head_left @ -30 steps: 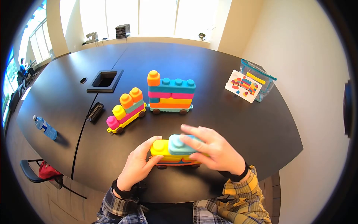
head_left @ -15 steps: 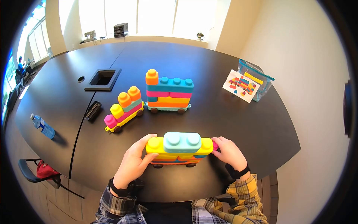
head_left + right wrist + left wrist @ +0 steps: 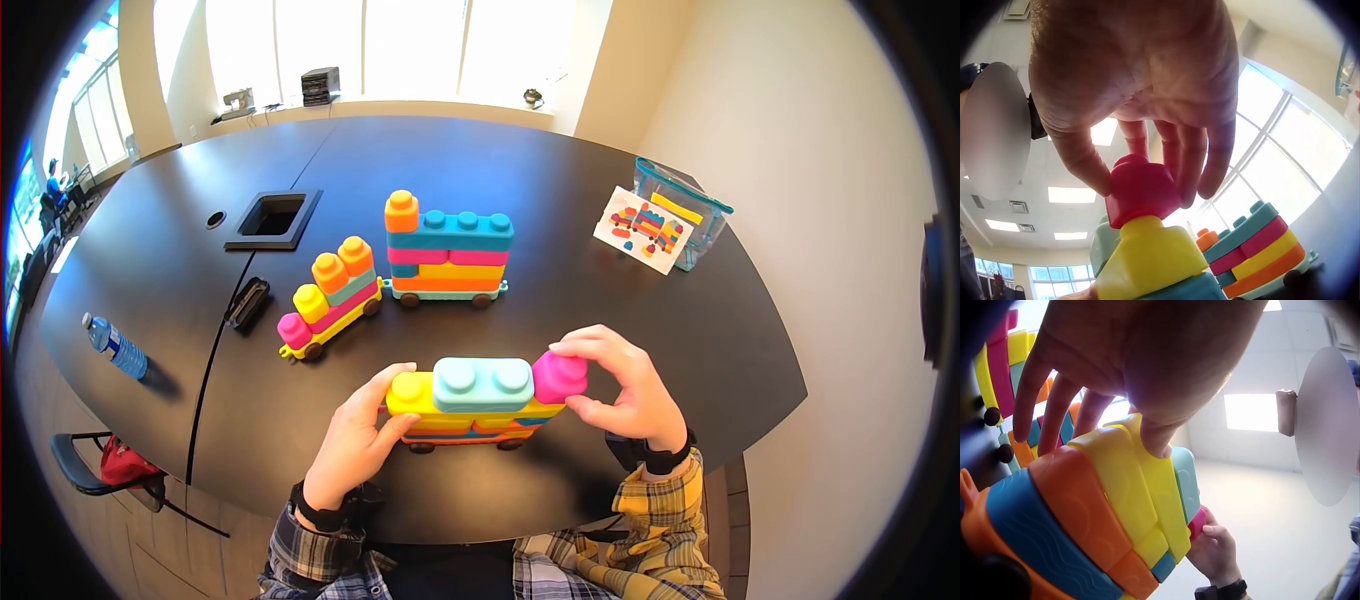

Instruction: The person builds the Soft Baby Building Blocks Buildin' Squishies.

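My left hand (image 3: 350,435) grips the left end of a wheeled toy wagon stacked with building blocks, thumb on its near side. Layers of yellow block (image 3: 1116,481), orange block (image 3: 1079,500) and blue block (image 3: 1041,531) show in the left wrist view. A light blue block (image 3: 483,385) sits on the middle of the top yellow layer. Between thumb and fingers, my right hand (image 3: 630,390) pinches a pink block (image 3: 560,377) at the wagon's right end. In the right wrist view that pink block (image 3: 1141,190) is right over a stud of the yellow block (image 3: 1150,256).
Beyond the hands stand a second stacked wagon (image 3: 450,255) and a smaller yellow-based wagon (image 3: 335,300). A picture card (image 3: 643,230) leans on a clear zip bag (image 3: 700,200) at the right. Left are a water bottle (image 3: 115,345), a dark case (image 3: 248,304) and a table opening (image 3: 272,218).
The right hand went from over the light blue block to the wagon's right side, then brought the pink block up onto its right end. The left hand keeps its hold on the wagon.
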`<state>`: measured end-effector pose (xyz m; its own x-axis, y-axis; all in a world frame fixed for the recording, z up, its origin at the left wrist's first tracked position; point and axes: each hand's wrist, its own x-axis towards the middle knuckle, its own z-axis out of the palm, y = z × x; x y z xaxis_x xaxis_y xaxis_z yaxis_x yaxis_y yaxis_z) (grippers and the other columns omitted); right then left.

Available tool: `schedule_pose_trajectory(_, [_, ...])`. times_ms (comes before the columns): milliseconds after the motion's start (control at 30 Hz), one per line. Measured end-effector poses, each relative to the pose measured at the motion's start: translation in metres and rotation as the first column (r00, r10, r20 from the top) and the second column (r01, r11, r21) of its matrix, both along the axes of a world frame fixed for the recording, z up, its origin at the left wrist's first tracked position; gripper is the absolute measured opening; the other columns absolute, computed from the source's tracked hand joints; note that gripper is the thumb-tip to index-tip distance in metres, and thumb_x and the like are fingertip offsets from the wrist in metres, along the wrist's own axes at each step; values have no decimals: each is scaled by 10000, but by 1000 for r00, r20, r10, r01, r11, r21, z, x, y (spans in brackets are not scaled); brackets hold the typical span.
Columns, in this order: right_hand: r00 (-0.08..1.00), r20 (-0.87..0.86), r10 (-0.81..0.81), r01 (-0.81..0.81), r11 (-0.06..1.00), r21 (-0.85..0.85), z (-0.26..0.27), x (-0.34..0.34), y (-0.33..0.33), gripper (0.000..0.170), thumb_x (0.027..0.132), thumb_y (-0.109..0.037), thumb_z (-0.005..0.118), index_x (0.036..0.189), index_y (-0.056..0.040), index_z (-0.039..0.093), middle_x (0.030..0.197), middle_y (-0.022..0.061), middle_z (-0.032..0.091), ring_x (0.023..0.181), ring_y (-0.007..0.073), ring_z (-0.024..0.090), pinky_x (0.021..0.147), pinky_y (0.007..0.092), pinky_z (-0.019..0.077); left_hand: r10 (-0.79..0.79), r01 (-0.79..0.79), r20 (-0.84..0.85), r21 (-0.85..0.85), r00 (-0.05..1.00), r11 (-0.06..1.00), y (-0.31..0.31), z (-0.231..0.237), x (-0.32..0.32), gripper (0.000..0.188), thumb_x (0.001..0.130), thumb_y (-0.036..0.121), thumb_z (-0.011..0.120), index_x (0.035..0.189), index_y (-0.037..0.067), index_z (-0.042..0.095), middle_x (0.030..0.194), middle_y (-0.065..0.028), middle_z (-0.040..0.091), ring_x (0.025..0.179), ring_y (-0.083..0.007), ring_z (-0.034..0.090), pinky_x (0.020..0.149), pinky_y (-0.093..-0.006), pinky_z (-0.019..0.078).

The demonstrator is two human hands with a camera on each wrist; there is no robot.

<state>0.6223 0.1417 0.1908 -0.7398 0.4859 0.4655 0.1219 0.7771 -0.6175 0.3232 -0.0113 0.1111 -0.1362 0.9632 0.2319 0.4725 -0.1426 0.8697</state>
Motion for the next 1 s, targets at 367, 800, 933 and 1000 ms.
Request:
schedule_pose_trajectory(367, [1000,6,26,-25,993,-114,-24,0,-3,610,780,-72,831,1363,-45,655,1291,151,685,1161,293,678,1035,398,523,-9,10,39,-26,999,1000,-1,4,2,553,968,55,695,1487,70,503,1351,-151,665,1199,-275,671,1000,-379,548])
schedule_pose_trajectory(800, [992,116,47,8,899,-438,-93,9,16,543,833,-140,895,1306,-24,656,1170,117,756,1093,231,724,989,366,565,-74,79,-208,16,975,997,24,41,3,500,867,50,834,1285,15,561,1156,-155,689,1069,-288,727,861,-365,646])
schedule_pose_trajectory(933, [980,2,-197,188,934,-303,-68,29,32,629,752,-64,929,1313,-18,648,1264,80,721,1183,184,681,1022,370,549,-107,174,-267,242,958,954,92,51,20,511,856,-39,759,1320,4,551,1228,-165,576,1015,-312,739,823,-371,626])
schedule_pose_trajectory(1000, [960,-99,-262,233,943,-236,-65,34,44,629,752,-65,917,1319,-3,651,1197,82,740,1115,178,705,981,365,567,-113,185,-261,274,959,944,139,42,26,525,869,-51,733,1358,11,551,1251,-165,582,1083,-316,702,919,-376,591])
